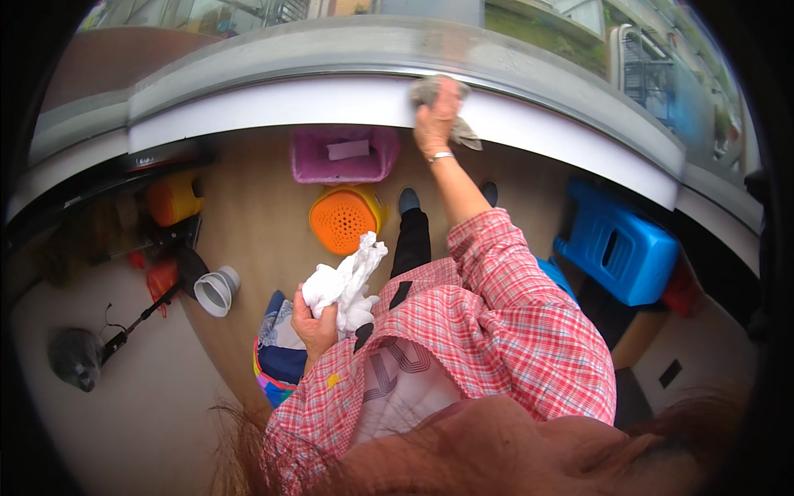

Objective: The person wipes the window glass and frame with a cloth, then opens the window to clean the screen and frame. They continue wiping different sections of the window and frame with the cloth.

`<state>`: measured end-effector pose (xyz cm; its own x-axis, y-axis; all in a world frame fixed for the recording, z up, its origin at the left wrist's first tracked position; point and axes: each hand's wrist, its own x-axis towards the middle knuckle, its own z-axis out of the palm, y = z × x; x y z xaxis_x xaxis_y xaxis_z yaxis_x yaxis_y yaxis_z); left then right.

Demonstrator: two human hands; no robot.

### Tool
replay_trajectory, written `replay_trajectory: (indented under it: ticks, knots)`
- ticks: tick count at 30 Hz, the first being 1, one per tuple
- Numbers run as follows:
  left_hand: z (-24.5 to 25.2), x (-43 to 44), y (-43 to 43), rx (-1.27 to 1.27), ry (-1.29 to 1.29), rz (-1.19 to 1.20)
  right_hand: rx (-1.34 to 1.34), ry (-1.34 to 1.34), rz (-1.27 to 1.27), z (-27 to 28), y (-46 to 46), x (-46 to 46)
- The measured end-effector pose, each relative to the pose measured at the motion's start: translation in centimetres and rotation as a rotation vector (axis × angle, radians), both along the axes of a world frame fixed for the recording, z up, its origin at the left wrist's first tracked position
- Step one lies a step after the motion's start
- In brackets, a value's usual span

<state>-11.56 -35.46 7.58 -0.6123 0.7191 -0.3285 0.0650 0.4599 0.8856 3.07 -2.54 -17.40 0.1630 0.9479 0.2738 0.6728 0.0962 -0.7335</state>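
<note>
My right hand point(437, 121) reaches forward and presses a grey-beige cloth point(466, 133) onto the white sill point(273, 105), by its metal window track point(347, 73). Part of that cloth hangs over the sill's front edge, and its upper part is blurred. Close to my body, my left hand point(316, 327) grips a crumpled white cloth point(344, 286), which bunches up above the fingers. Beyond the track runs the window glass point(397, 37), with a faint reflection on it.
Below the sill stand a pink lined bin point(301, 167) and an orange-topped yellow stool point(343, 220). At right is a blue plastic step stool point(626, 248). Leftward are a grey-white plastic container point(214, 291), another orange-and-yellow stool point(166, 201) and a plastic-wrapped black pole-like item point(118, 342). A colourful fabric item point(279, 366) lies beside me.
</note>
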Motion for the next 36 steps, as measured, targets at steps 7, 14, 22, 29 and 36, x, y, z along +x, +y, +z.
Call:
replay_trajectory:
  ticks: [7,14,22,29,36]
  knots:
    - [0.4,2.1,1.4,0.040,-0.024,-0.007,-0.009,0.046,0.583,3.1,1.6,-4.4]
    - [1.4,4.5,4.2,-0.027,0.072,-0.171,0.003,-0.411,0.596,2.1,0.5,7.1]
    - [2.8,9.4,9.1,-0.013,0.100,-0.348,0.044,-0.487,0.274,1.7,-0.2,24.2]
    - [2.8,15.1,13.3,0.020,-0.015,-0.403,0.033,-0.523,-0.081,1.2,-0.8,40.6]
    - [2.3,19.4,15.8,-0.075,0.031,-0.572,-0.053,-0.549,-0.444,-0.3,-2.5,55.7]
